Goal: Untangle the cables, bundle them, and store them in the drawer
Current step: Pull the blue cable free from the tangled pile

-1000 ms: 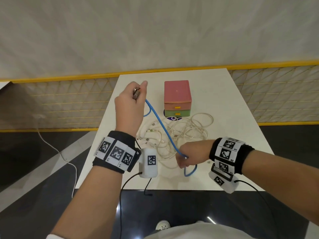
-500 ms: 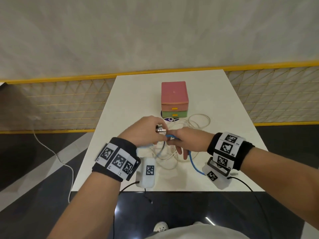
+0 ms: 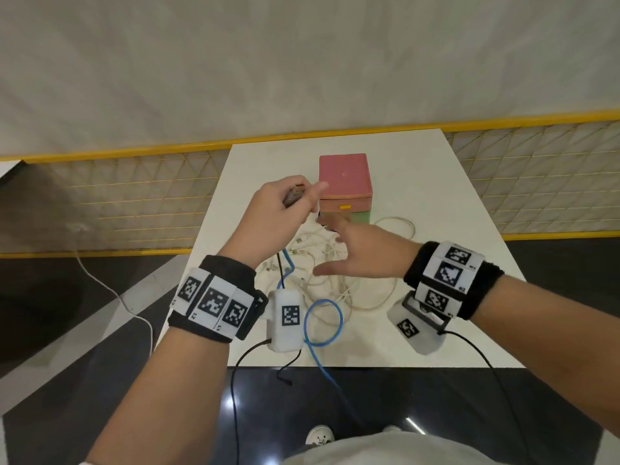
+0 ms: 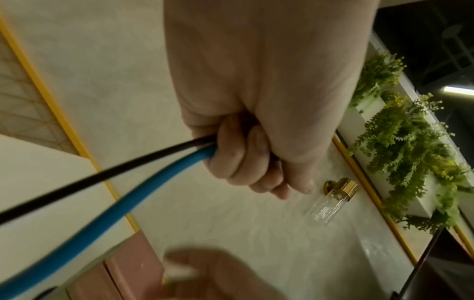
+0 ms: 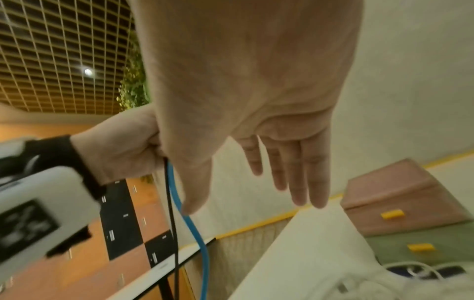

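lifting blue cable (image 3: 322, 325) higher in left hand (image 3: 278, 216) grip, right hand (image 3: 364, 253) now spread, off it

White table (image 3: 419, 196) — stacked drawer box (image 3: 345, 186), tangled white cables (image 3: 335, 283), blue cable loop (image 3: 323, 322).

No word, brand or number can be read with certainty. The only signs are black-and-white square code patterns. Three stand in a row on the left wristband (image 3: 214, 302), and one more stands on the white camera box (image 3: 289, 315) just beside that band. Three stand on the right wristband (image 3: 449, 275), and one on the white box (image 3: 414, 328) below it. Tiny marks sit at the edges of the wristband patterns, too small to read.
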`<state>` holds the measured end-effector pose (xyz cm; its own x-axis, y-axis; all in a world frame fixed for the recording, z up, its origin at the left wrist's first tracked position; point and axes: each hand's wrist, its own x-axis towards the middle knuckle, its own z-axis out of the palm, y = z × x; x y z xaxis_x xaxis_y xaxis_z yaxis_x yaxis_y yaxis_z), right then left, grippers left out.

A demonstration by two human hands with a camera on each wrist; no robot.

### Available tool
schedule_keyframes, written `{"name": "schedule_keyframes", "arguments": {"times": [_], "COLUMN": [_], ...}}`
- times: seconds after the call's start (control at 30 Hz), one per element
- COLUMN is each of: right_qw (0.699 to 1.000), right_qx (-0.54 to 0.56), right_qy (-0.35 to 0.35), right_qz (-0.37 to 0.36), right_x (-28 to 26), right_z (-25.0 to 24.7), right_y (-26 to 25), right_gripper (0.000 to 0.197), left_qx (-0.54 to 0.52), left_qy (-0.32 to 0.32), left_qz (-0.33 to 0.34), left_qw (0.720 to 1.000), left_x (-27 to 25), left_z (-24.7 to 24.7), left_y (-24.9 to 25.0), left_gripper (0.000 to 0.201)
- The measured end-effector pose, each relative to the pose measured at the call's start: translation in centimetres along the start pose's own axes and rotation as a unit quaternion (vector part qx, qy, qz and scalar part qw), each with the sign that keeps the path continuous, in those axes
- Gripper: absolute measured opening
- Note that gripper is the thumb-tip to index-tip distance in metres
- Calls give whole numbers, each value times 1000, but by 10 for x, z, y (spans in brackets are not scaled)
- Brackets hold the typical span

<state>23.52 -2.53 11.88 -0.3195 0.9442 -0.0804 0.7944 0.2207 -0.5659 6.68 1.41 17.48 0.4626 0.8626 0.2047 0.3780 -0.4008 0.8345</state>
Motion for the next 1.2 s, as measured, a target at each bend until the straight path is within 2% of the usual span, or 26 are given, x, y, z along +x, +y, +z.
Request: {"name": "schedule_keyframes", "arguments": {"times": [0.03,0.07,0.17,0.2,0.27,0.33,0.4,0.47,0.57,0.6,0.7,0.83,0.9,0.97,1.03,1.1,1.2], "right_qw": [999,996,981,977,968,947,925,920,900,903,942,945,955,971,980,975,960], "right_qx": [27,55,84,84,60,-8,-37,22,155,157,51,88,61,0,-60,-106,-108], "right_qy": [-27,-65,-138,-162,-229,-316,-377,-390,-407,-400,-332,-316,-290,-233,-165,-109,-70], "right_qz": [-19,-36,-103,-107,-80,-55,-37,-18,20,18,-4,12,30,45,92,162,248], "right_x": [3,5,4,1,-6,-14,-20,-22,-19,-17,-11,-10,-11,-9,-10,-17,-35], "right_z": [-2,-1,13,20,38,58,68,67,55,52,44,43,39,29,15,2,-5], "right_y": [-5,-13,-30,-32,-28,-16,-4,1,-3,-4,-3,3,12,29,57,92,135], "right_gripper": [84,78,35,28,28,33,28,21,23,23,22,23,32,32,24,20,24], "left_qx": [-26,-54,-134,-146,-168,-190,-187,-172,-145,-137,-135,-131,-121,-110,-98,-88,-136], "left_qy": [0,2,27,46,102,159,183,179,152,146,132,122,118,110,98,77,9], "left_qz": [4,8,17,25,36,40,39,38,40,41,40,37,39,35,31,31,-7], "left_qw": [1000,998,990,988,980,968,964,968,977,979,981,983,985,987,990,993,991], "left_x": [0,1,5,6,8,10,11,11,9,8,7,8,8,7,4,1,-4], "left_z": [1,2,2,0,-7,-17,-26,-30,-25,-22,-14,-12,-13,-12,-9,-3,11], "left_y": [3,6,13,14,15,14,10,6,4,5,9,10,8,5,2,-1,0], "left_gripper": [38,38,37,38,39,38,38,39,38,38,37,38,38,38,37,29,16]}}
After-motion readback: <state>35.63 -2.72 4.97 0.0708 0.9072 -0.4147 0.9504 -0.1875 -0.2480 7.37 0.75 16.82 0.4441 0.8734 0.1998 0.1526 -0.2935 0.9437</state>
